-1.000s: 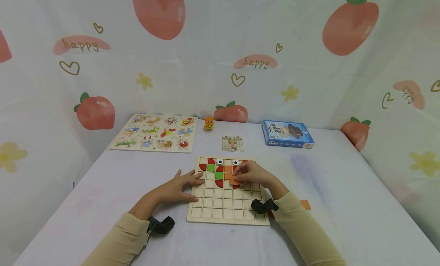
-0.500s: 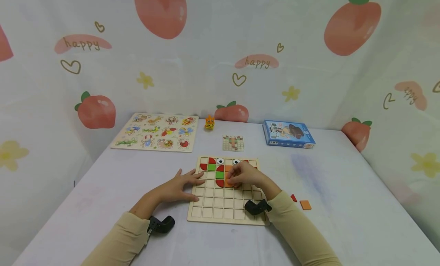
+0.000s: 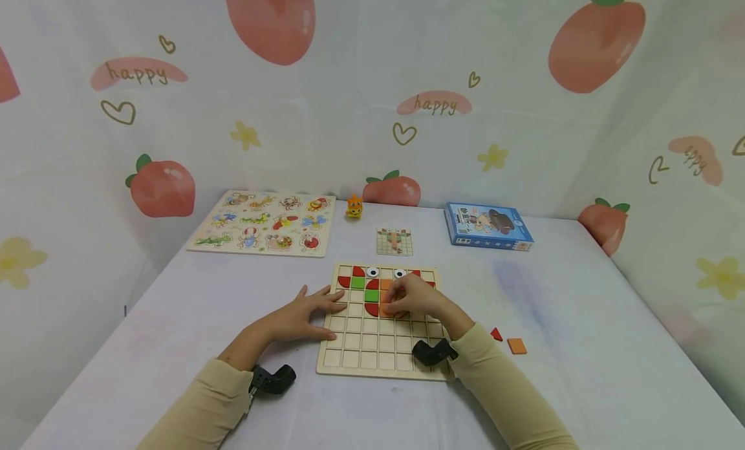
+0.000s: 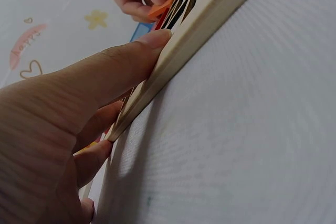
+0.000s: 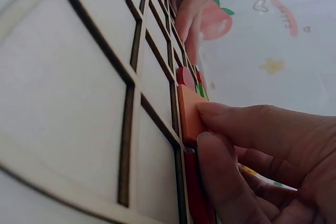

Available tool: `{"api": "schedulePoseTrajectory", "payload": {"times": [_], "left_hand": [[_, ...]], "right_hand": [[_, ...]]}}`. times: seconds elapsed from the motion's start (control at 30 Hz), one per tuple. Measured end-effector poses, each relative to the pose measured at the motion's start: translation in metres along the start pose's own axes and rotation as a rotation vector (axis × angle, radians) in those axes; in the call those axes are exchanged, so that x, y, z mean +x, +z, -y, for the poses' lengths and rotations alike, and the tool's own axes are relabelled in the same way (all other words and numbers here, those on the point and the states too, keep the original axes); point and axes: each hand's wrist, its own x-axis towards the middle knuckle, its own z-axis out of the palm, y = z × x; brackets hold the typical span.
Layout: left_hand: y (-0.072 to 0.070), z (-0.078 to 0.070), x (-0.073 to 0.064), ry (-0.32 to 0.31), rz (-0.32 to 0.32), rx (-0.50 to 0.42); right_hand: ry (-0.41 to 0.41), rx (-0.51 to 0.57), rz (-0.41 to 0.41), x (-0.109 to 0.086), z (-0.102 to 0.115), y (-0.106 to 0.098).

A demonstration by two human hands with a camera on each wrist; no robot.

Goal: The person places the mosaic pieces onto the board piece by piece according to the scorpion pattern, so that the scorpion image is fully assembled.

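Note:
A wooden grid board lies on the table, with green square tiles, red quarter-round pieces and white eye pieces in its upper rows. My right hand pinches an orange square tile at one side with its fingertips. That tile sits over a cell in the third row, beside a red piece; whether it lies fully flat is hard to tell. My left hand rests spread along the board's left edge, the thumb touching the rim. Part of the top right pieces is hidden behind my right hand.
Right of the board lie a loose orange tile and a small red piece. Behind it are a pattern card, an insect puzzle board, a small orange toy and a blue box.
My right hand has shifted slightly left and lowered the orange tile onto the cell. The loose pieces by my right sleeve have come into fuller view. My left hand stays put.

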Motion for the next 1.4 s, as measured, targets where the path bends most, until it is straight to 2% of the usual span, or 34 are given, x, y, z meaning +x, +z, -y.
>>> {"api": "schedulePoseTrajectory", "payload": {"times": [0.2, 0.43, 0.8, 1.1, 1.4], "left_hand": [[-0.0001, -0.0002, 0.0002, 0.002, 0.002, 0.002], [0.0000, 0.0019, 0.0001, -0.002, 0.006, 0.001], [-0.0009, -0.0008, -0.0015, 0.004, 0.001, -0.004], [0.0000, -0.0001, -0.0012, -0.002, -0.001, -0.007], [-0.0005, 0.0007, 0.0000, 0.003, -0.002, 0.003]], "right_hand": [[0.045, -0.003, -0.011, 0.0003, 0.0014, 0.0014], [0.058, 0.014, -0.016, -0.0008, 0.0058, 0.0028], [0.071, 0.012, -0.001, -0.0016, 0.0063, 0.0036], [0.049, -0.008, -0.015, -0.0024, 0.0056, 0.0035], [0.056, -0.063, -0.032, -0.0015, 0.0075, 0.0018]]}}
